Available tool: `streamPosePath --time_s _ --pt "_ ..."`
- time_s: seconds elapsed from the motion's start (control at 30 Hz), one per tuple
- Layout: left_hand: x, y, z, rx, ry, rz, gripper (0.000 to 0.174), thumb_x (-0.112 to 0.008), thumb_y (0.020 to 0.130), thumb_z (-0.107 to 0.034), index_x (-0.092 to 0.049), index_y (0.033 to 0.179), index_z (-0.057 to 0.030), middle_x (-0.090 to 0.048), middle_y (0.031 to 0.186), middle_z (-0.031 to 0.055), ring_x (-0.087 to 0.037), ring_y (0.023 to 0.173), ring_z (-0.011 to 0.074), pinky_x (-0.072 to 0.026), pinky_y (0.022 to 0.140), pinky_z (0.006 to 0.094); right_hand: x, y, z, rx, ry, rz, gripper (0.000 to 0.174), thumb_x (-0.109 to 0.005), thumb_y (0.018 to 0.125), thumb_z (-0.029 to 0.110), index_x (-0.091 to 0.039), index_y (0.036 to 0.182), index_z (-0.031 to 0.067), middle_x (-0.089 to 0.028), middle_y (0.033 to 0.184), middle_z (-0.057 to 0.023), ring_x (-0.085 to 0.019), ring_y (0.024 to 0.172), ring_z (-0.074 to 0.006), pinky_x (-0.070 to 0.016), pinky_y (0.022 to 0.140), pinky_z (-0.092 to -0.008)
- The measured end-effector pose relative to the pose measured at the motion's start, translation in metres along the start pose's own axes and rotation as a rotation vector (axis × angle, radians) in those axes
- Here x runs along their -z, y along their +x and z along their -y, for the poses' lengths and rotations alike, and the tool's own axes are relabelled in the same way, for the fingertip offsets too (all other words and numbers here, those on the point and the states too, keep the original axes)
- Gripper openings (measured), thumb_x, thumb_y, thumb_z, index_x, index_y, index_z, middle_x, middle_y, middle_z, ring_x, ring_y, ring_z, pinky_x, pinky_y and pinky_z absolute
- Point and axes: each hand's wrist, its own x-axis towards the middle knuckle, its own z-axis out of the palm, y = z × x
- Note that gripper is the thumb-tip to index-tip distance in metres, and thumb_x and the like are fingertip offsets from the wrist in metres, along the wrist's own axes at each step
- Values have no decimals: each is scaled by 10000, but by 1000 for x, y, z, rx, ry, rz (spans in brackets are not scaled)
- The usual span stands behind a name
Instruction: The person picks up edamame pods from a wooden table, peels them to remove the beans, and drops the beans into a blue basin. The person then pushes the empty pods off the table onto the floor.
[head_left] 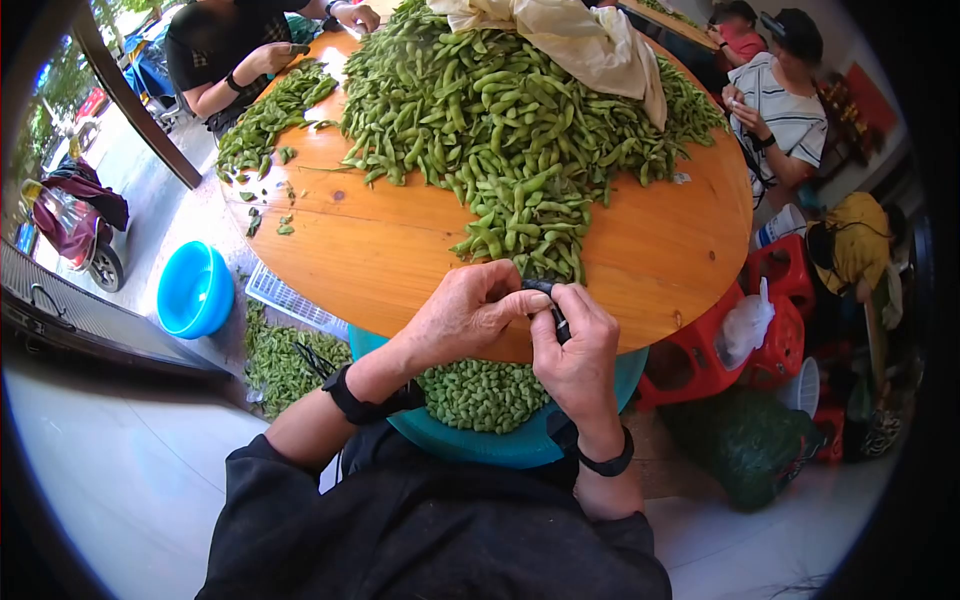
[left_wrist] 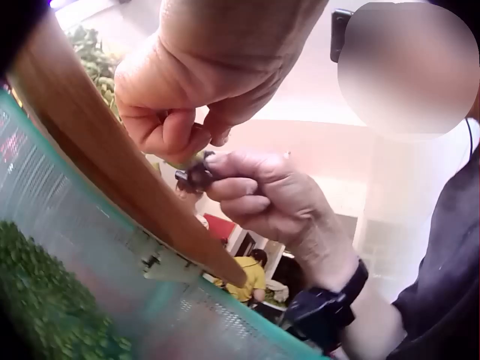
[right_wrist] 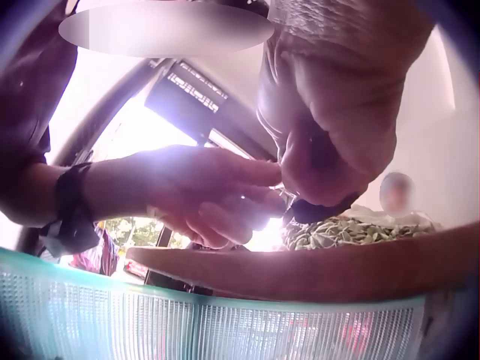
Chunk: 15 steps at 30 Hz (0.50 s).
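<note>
At the table's near edge my left hand (head_left: 465, 305) and right hand (head_left: 578, 350) meet. My left fingers pinch a green soybean pod (left_wrist: 189, 160), mostly covered by the fingertips. A small black tool (head_left: 550, 303) is in my right hand's grip, against the left fingertips; I cannot tell its exact kind. Just beyond the hands, a large heap of green soybean pods (head_left: 490, 110) spreads over the wooden table (head_left: 380, 250). Below the hands, shelled green soybeans (head_left: 480, 395) lie in a teal plastic basket (head_left: 410, 425) that reaches under the tabletop.
A cream cloth sack (head_left: 580, 40) lies on the heap. Two people, one in black (head_left: 215, 60) and one in a striped top (head_left: 785, 110), sit across the table. A blue basin (head_left: 195, 290) stands left, with empty-looking pods (head_left: 285, 350) on the floor. Red stools (head_left: 690, 365) stand right.
</note>
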Motion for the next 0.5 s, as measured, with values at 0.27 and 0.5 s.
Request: streamPosePath --time_s 0.27,0.5 --pt "7 -4 -6 -225 383 9 279 -571 987 -248 -537 871 3 -527 628 167 -541 572 345 -430 543 402 4 -2 -9 -299 367 145 62 -608 866 29 -646 883 -16 -589 667 -103 -573 569 -163 -442 530 -307" --pt "9 -8 -1 -188 437 73 203 -559 969 -185 -524 900 2 -578 704 252 -571 699 470 -455 604 487 6 0 -12 -518 625 276 113 -601 919 73 -662 911 -22 -551 613 16 -507 528 -39 -388 467 -218"
